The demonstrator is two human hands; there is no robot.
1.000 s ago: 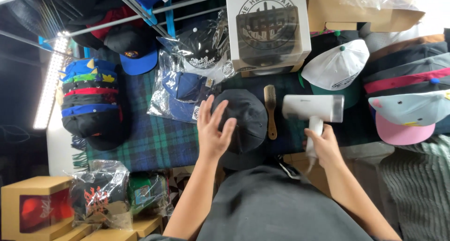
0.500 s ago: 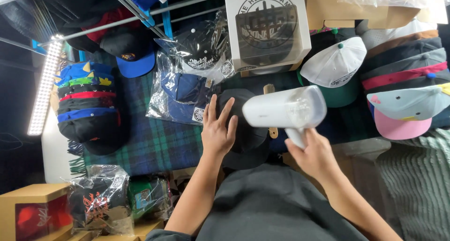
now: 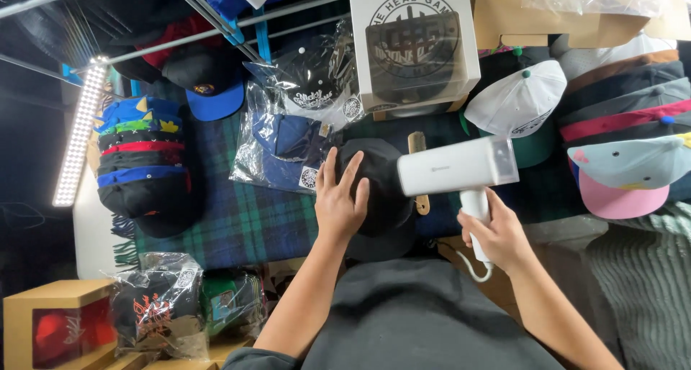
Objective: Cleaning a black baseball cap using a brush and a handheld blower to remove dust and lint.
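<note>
A black cap (image 3: 381, 190) lies on a dark blue and green plaid cloth (image 3: 245, 219) in front of me. My left hand (image 3: 338, 201) rests flat on the cap's left side, fingers spread. My right hand (image 3: 497, 233) grips the handle of a white handheld steamer (image 3: 457, 167), whose head points left and hovers just over the cap's right edge. A white cord trails from the handle below my hand. A wooden brush (image 3: 417, 161) lies beside the cap, partly hidden by the steamer.
A stack of colourful caps (image 3: 137, 154) stands at left, bagged caps (image 3: 288, 143) lie behind the black cap, a white box with a round window (image 3: 414, 42) at the back. More caps (image 3: 626, 125) crowd the right. Boxes and bagged caps (image 3: 155, 312) sit at lower left.
My right hand lifted the steamer and swung it left over the cap, then levelled it. My left hand came down from hovering onto the cap.
</note>
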